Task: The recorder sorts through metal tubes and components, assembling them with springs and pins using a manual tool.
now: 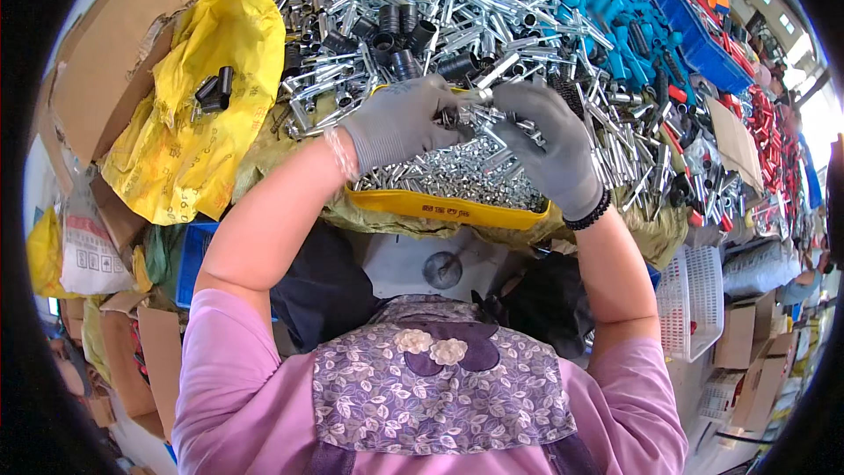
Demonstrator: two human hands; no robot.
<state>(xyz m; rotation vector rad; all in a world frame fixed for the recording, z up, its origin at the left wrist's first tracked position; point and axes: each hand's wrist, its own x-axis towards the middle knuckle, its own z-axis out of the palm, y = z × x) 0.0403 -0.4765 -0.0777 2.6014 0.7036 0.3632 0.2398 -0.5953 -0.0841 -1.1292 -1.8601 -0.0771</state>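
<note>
Grey work gloves cover both my hands, which meet over a yellow tray [440, 208] filled with small silver metal pieces [448, 174]. My left hand [406, 123] is closed, its thumb and fingers pinched together and pointing right. Facing it, my right hand [552, 142] has its fingers curled inward in a closed grip. A short bit of shiny metal shows between the fingertips of the two hands, too small to name. Beyond the hands lies a heap of silver metal tubes [479, 0], with several black plastic sleeves [406, 66] among them.
Turquoise plastic parts [607, 9] are piled at the far right, beside a blue crate [699, 35]. Red parts [782, 154] lie farther right. A yellow sack [202, 114] drapes over the left side, with black pieces [216, 92] on it. A white basket [690, 303] stands lower right.
</note>
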